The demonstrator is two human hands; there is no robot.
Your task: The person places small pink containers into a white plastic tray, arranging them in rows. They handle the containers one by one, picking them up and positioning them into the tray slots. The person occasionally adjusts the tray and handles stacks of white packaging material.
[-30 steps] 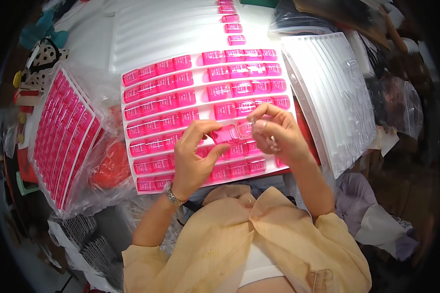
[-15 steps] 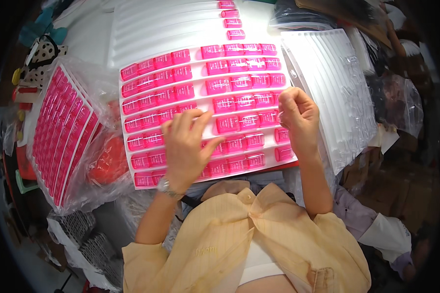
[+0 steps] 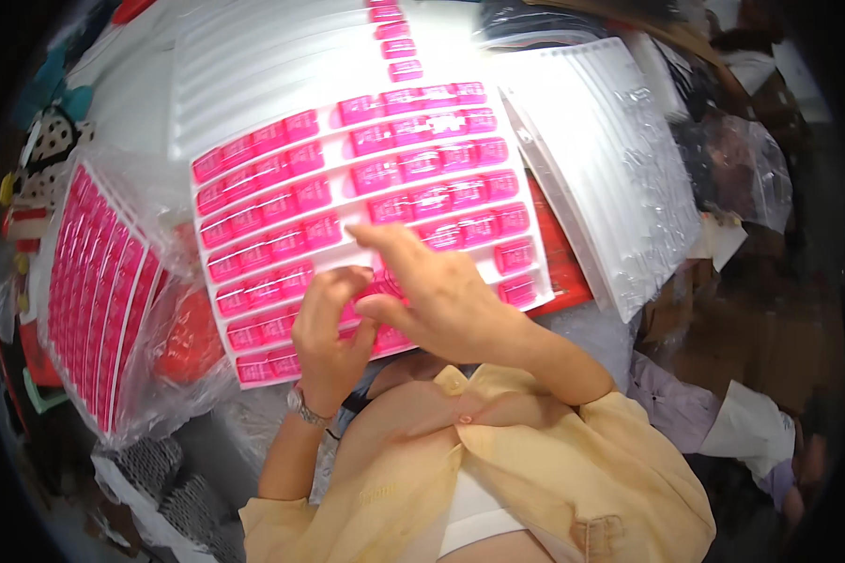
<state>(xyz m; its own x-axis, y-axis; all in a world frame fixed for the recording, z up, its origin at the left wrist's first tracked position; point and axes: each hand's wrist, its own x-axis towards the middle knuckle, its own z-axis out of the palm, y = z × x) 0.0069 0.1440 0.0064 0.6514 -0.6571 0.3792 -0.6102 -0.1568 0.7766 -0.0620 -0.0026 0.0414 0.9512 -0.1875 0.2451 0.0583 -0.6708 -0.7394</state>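
Note:
A white ridged tray (image 3: 340, 188) lies before me, carrying rows of small glossy pink cylinders (image 3: 270, 171) with pale print. Over its near middle, my two hands come close together. My left hand (image 3: 330, 324) has curved fingers, the thumb apart from them, at the near rows. Reaching in from the right, my right hand (image 3: 441, 291) spreads its index finger and thumb above the gap between the two blocks of cylinders. I make out nothing held in either hand, though the cylinders under them are partly hidden.
At left, plastic wrap surrounds another tray of pink cylinders (image 3: 99, 300). Behind lies a white ridged sheet (image 3: 272, 75) with a short column of pink cylinders (image 3: 399, 49). A stack of white trays (image 3: 591, 169) stands at right, beside a red surface (image 3: 559, 253).
My right hand has swung left from the tray's right edge to beside my left hand, its pinch opened out. My left hand is slightly lower. The whole view has shifted.

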